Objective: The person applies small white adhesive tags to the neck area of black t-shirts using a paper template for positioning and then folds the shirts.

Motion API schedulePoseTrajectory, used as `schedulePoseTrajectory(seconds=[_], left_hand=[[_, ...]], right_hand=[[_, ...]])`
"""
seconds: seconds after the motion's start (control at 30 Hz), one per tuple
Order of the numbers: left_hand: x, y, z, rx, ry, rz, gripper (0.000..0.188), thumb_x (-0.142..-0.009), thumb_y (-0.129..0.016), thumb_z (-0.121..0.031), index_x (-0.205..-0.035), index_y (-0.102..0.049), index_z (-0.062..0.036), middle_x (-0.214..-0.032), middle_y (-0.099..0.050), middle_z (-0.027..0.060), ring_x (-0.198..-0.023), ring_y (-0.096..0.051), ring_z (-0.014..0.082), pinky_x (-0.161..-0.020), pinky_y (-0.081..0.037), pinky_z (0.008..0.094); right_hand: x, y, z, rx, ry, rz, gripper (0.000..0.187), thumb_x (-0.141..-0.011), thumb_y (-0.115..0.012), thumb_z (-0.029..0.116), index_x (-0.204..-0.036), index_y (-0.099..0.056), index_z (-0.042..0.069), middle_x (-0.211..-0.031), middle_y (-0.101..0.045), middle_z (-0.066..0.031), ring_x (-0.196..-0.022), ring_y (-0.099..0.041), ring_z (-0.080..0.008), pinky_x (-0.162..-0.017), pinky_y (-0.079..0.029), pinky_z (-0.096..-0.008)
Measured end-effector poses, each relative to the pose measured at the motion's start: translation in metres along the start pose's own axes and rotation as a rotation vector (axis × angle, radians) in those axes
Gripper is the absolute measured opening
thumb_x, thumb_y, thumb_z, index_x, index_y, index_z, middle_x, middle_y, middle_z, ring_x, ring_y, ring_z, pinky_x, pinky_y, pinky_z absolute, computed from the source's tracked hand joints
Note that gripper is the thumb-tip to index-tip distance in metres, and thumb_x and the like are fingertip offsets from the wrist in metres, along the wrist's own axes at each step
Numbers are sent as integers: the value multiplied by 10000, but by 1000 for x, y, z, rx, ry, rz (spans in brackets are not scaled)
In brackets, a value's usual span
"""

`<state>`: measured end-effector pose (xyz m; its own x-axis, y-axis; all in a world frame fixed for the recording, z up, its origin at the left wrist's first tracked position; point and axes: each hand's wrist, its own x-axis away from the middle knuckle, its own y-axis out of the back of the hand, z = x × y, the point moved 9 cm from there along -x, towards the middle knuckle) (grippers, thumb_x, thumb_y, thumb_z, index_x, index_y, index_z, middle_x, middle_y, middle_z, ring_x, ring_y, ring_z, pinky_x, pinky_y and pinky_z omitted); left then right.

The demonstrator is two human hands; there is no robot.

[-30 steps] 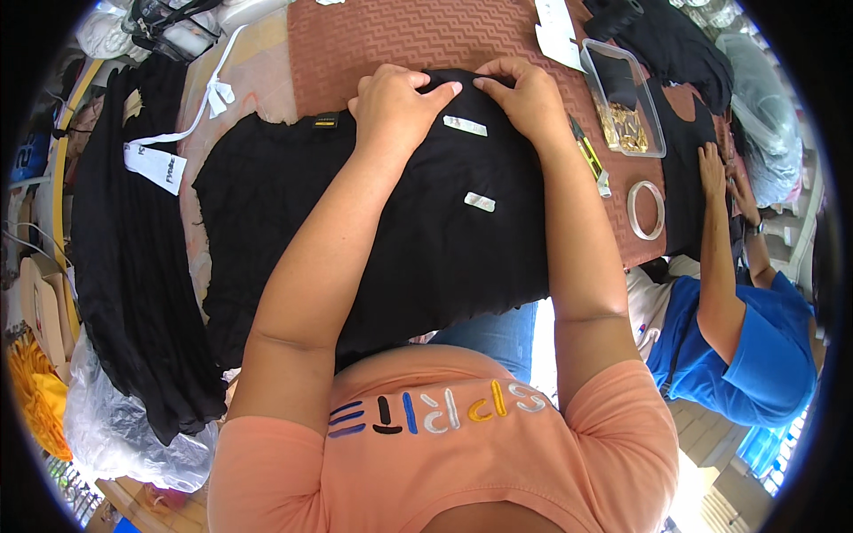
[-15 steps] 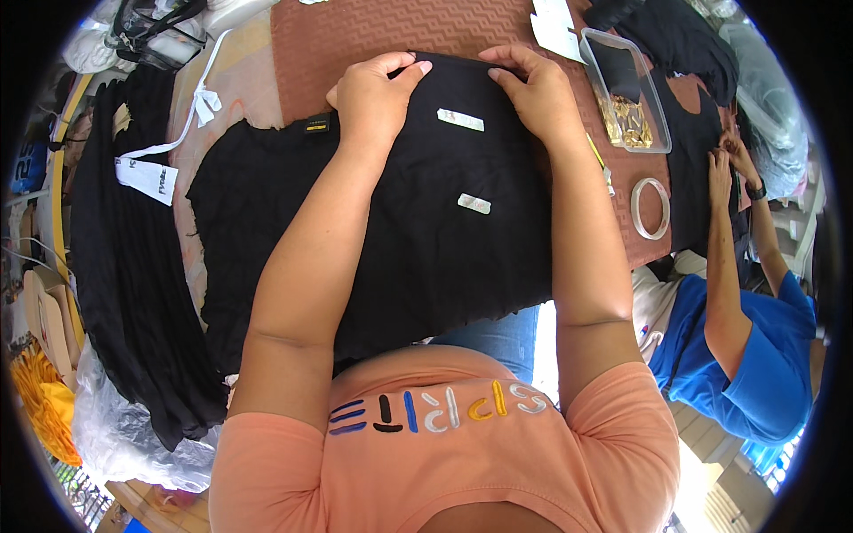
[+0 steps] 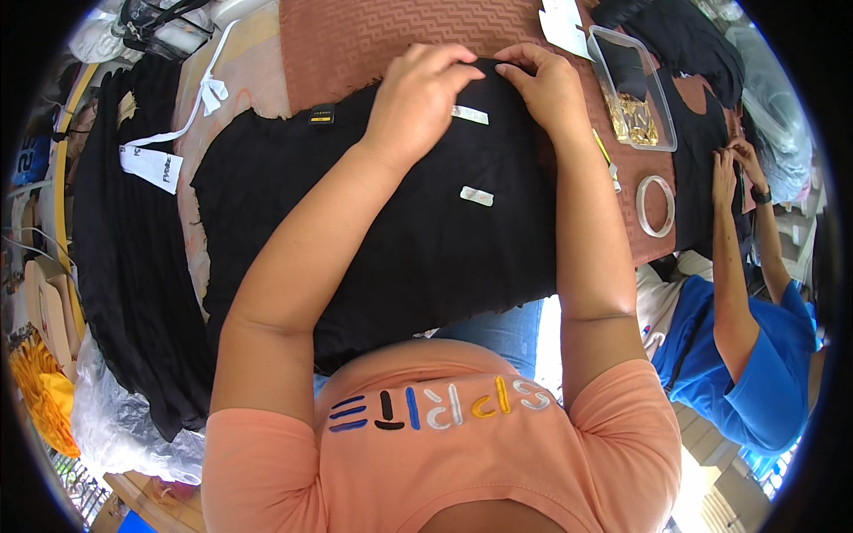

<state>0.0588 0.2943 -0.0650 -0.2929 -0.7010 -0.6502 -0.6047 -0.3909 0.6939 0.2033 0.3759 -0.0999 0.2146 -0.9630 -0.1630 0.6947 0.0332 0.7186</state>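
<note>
Currently, the right hand [image 3: 553, 89] pinches the edge of the black fabric panel [image 3: 426, 240], which lies beneath both hands on the counter [image 3: 355, 44], while the left hand [image 3: 419, 102] curls beside it, its grip unclear.

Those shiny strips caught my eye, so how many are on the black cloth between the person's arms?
2: the far strip beside the left hand, apparently partly covered by it, and the near strip, lower in the picture. Others may be hidden.
</note>
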Motion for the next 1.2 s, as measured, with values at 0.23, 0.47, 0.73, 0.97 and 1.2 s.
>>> schedulePoseTrajectory(seconds=[0.23, 0.47, 0.73, 0.97, 1.2], left_hand=[[24, -38, 0, -174, 67, 431, 597, -943, -460, -485, -1430, -392, -145, -1518, -308, 84, -1417, -237, 300, -1124, -178, 537], [25, -39, 2, -228, 93, 432, 686, -885, -507, -573, -1424, -404, -162, -1533, -288, 42, -1427, -215, 306, -1113, -159, 596], [17, -5, 30, 254, 233, 239, 497, -861, -640, -317, -1307, -551, -115, -1386, -500, 105, -1339, -392, 302, -1102, -322, 405], [92, 153, 152, 14, 676, -13, 312, -917, -588, -335, -1124, -684, -123, -1013, -703, 110, -931, -666, 208, -841, -485, 289], [158, 178, 187, -251, 713, 19, 306, -892, -633, -324, -1078, -680, -87, -981, -674, 107, -930, -649, 242, -826, -494, 343]], right_hand=[[-1, 15, -4, -13, 104, -104, 184, -853, -658, 122, -1019, -699, 56, -886, -714, -65, -807, -655, -137, -747, -503, -273], [42, 13, 74, -22, 224, -106, 345, -920, -552, 245, -1189, -608, 35, -1159, -622, -199, -1036, -617, -365, -892, -483, -399], [64, -40, 40, 343, 220, 111, 599, -990, -341, 481, -1412, -402, 60, -1508, -319, -143, -1425, -238, -268, -1133, -179, -515], [34, -10, 55, 485, 345, -192, 160, -827, -657, 264, -907, -733, 148, -970, -690, -30, -963, -621, -254, -956, -396, -477], [12, -8, 35, 313, 183, -316, 127, -789, -700, 220, -901, -727, 165, -919, -654, -34, -922, -611, -256, -828, -443, -424]])
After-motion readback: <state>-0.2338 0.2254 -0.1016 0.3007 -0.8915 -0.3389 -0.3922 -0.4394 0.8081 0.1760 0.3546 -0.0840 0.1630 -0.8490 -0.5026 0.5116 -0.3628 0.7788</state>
